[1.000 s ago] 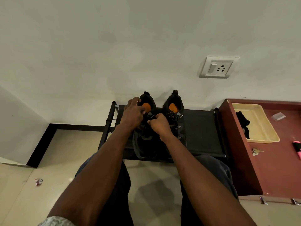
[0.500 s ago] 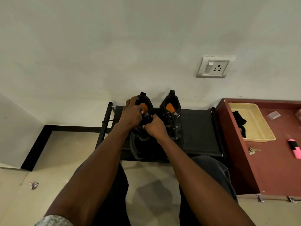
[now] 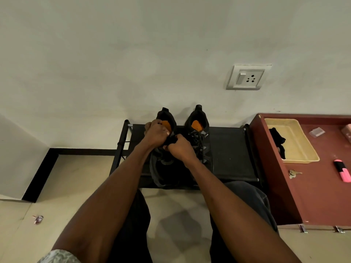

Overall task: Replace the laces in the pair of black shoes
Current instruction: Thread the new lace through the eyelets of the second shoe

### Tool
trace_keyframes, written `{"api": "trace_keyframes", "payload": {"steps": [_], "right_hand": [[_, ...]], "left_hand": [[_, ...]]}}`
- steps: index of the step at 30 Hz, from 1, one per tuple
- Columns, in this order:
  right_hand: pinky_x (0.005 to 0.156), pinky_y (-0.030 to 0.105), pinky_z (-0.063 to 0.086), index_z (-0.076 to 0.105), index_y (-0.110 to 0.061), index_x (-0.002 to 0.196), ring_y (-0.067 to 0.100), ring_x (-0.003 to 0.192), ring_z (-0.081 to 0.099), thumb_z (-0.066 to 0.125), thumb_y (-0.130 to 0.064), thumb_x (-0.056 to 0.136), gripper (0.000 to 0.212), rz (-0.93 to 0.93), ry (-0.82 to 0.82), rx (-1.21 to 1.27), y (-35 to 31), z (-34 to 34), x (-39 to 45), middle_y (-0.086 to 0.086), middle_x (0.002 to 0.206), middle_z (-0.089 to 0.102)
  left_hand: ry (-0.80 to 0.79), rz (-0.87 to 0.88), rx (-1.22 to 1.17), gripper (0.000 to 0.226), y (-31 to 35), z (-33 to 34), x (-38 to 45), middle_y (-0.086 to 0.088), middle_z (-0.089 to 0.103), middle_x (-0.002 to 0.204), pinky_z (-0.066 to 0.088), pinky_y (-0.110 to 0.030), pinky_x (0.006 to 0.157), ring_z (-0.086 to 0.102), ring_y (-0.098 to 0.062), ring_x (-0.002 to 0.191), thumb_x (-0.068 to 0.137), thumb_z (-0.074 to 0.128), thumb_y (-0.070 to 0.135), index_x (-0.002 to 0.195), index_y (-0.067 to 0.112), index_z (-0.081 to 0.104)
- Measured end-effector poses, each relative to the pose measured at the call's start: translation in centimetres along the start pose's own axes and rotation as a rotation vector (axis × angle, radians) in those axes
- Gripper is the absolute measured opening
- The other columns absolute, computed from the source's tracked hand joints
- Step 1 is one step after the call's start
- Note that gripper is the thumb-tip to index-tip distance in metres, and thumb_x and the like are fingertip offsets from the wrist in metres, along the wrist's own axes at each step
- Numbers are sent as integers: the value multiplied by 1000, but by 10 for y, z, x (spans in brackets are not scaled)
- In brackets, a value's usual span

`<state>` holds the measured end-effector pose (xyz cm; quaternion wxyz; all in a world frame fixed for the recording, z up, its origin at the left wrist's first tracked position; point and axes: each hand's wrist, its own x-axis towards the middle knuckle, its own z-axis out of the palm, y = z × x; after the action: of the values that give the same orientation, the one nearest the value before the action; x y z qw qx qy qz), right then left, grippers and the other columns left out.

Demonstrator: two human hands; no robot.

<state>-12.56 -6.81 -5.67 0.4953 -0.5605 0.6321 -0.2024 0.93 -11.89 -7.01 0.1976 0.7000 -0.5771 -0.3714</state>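
both hands (image 3: 157,134) (image 3: 181,149) pinching laces on left shoe (image 3: 165,158) mid-frame, forearms hiding its toe, tan tray (image 3: 303,158), keys (image 3: 293,173), pink highlighter (image 3: 342,172) at right

Both hands, the left hand (image 3: 156,134) and the right hand (image 3: 181,148), cover the lacing of the left shoe (image 3: 164,149) at frame centre, so what the curled fingers grip cannot be told. At the right edge a pink object (image 3: 347,131) (upper one) is cut off. The wall socket (image 3: 247,77) is fully in view; the keys (image 3: 293,173) are too small to count.
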Motion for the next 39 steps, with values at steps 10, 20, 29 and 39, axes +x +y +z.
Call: {"api": "trace_keyframes", "payload": {"steps": [10,20,29,39], "right_hand": [[78,43,55,52,-12,116,26,89,62,61,-15,86,31,2,-1,-23,2,-1,-1,10,103,62],[58,32,37,48,-11,85,20,68,52,60,-29,98,25,-85,244,29,7,0,14,5,77,54],[57,38,49,50,-9,83,25,66,58,48,-11,99,17,-31,188,210,-2,12,20,20,84,61],[85,36,57,54,-11,88,34,103,70,53,0,99,16,-599,254,1127,-109,-98,-48,19,108,72]], "left_hand": [[-31,-66,14,55,17,4,-20,-16,52,134,41,-38,100,54,-30,114,86,50,28,139,14,38],[-148,201,330,79,-4,-12,-31,-5,37,155,36,-55,110,34,-38,141,80,77,23,148,21,37],[-4,238,352,69,-7,-16,-43,-4,46,150,45,-45,103,51,-30,129,86,71,26,148,19,42],[6,139,249,99,-10,-12,-50,-5,42,155,40,-47,111,45,-29,136,75,85,35,155,19,31]]}}
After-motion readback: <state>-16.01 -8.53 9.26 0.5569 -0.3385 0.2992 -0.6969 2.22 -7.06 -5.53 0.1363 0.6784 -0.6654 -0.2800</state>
